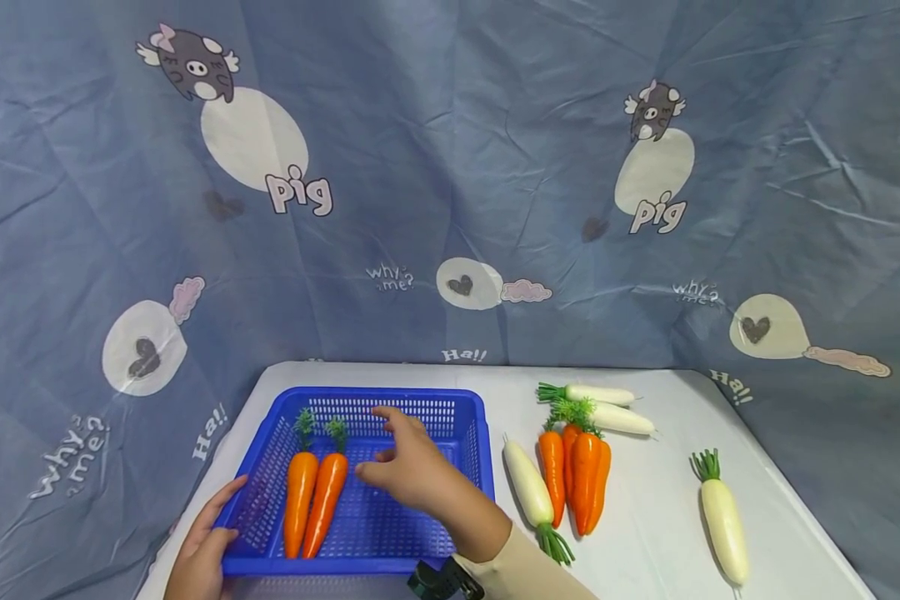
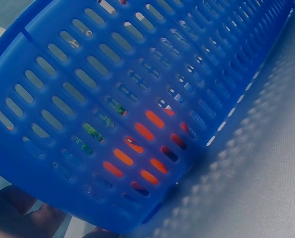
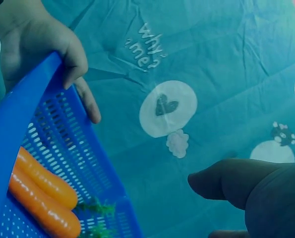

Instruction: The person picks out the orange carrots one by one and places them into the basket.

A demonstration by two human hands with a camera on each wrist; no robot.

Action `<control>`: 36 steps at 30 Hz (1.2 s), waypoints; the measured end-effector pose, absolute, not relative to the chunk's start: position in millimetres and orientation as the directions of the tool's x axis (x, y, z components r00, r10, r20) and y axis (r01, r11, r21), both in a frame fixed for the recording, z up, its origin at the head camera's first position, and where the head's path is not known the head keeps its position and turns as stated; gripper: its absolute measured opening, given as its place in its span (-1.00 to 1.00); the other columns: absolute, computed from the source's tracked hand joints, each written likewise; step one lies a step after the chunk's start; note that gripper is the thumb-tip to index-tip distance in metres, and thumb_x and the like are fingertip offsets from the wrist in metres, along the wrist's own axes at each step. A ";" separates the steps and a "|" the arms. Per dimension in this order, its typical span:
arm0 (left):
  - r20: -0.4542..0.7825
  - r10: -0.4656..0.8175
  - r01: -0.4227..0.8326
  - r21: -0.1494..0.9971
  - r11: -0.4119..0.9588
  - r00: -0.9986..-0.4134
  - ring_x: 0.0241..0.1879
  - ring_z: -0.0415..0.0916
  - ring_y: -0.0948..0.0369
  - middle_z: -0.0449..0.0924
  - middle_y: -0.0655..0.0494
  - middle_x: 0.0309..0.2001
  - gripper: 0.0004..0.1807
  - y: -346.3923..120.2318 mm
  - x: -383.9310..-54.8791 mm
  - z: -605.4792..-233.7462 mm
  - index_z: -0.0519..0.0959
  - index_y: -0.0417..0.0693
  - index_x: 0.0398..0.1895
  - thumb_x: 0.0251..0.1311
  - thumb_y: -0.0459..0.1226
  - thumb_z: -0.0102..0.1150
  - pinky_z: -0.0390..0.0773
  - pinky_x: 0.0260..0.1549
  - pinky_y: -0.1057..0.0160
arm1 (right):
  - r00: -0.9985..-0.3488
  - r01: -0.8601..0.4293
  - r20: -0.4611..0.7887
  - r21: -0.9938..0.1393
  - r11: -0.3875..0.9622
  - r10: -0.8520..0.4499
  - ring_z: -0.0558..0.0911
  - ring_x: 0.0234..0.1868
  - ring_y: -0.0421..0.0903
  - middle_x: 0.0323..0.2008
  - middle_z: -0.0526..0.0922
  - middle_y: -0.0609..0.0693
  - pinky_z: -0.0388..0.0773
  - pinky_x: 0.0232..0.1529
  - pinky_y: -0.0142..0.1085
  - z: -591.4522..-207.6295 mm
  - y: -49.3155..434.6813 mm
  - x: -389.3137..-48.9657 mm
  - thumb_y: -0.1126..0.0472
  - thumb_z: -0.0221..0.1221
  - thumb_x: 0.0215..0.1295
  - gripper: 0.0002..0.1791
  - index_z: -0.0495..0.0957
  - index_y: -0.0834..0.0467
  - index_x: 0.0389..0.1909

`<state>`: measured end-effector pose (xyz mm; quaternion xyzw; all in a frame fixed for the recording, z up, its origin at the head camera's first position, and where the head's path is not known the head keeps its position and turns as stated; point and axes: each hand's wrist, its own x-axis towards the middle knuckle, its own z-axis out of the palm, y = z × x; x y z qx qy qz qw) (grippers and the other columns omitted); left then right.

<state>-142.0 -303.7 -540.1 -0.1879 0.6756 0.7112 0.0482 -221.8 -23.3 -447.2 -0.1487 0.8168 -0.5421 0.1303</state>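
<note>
Blue plastic fills the lower left of the head view, where we see the left hand (image 1: 201,552) gripping the left rim of a basket (image 1: 382,392); how far its fingers wrap, we can't quite tell, since the left wrist view shows them dark and cropped. Inside the basket, at its left, we find two orange carrots (image 1: 299,502) lying side by side, leafy tops toward the far rim. Right of them, the right hand (image 1: 414,467) is over the basket, released, thumb and fingers apart. Farther right, we see a white radish (image 1: 528,482) beside a bunch of carrots (image 1: 587,479), two more radishes (image 1: 621,417) above, and a single radish (image 1: 723,529) at lower right.
</note>
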 end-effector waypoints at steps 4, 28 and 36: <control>-0.337 -0.186 -0.331 0.941 -0.062 -0.923 -0.02 0.47 0.52 -0.28 -0.18 0.71 -0.15 -305.1 -142.6 -541.1 -0.04 0.15 0.70 0.31 -0.49 -0.45 0.74 -0.04 0.07 | -0.927 -0.104 -0.029 -0.938 0.331 -0.375 0.67 0.09 0.02 0.40 0.36 0.22 0.71 -0.12 -0.22 -445.0 -12.6 -218.7 0.20 0.46 0.16 -0.10 0.31 -0.08 0.53; -0.306 -0.166 -0.301 0.952 -0.054 -0.937 -0.02 0.54 0.44 -0.24 -0.27 0.67 -0.15 -309.6 -140.6 -547.3 -0.05 0.18 0.70 0.31 -0.48 -0.47 0.76 -0.11 -0.01 | -0.955 -0.180 0.122 -0.963 0.201 -0.272 0.62 0.26 0.06 0.40 0.46 0.06 0.70 0.07 -0.07 -448.5 60.9 -202.4 0.12 0.36 0.33 -0.28 0.35 -0.13 0.48; -0.324 -0.174 -0.321 0.946 -0.049 -0.930 -0.03 0.49 0.51 -0.26 -0.21 0.69 -0.15 -308.1 -142.4 -544.4 -0.04 0.16 0.70 0.30 -0.48 -0.45 0.74 -0.08 0.07 | -0.956 -0.216 0.164 -0.954 0.206 -0.243 0.61 0.26 0.01 0.38 0.48 0.00 0.68 0.13 -0.10 -459.9 75.6 -199.2 0.16 0.37 0.32 -0.27 0.35 -0.16 0.48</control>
